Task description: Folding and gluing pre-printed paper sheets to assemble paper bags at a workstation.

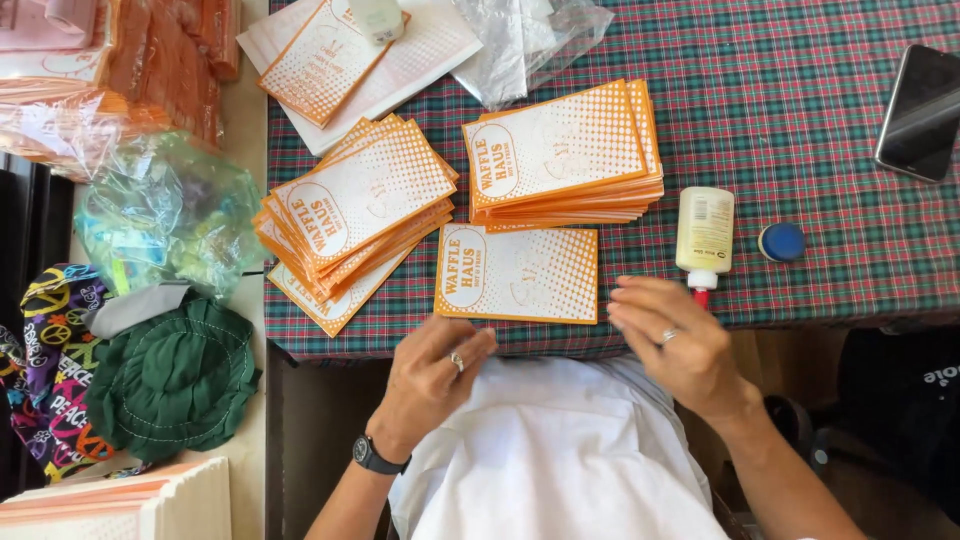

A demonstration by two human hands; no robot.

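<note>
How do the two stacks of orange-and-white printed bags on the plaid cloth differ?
The left stack is fanned out and skewed, its bags lying at an angle; the right stack is squared up, edges nearly aligned. The left stack reaches the table's near edge; the right stack sits farther back, behind a single bag. Both share the same dotted orange print.

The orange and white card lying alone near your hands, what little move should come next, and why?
Probably the left hand should reach forward and lift the single card. It lies flat and alone at the table edge, both hands look empty, and that hand is closest. The glue bottle lies uncapped by the right hand, its blue cap beside it.
</note>
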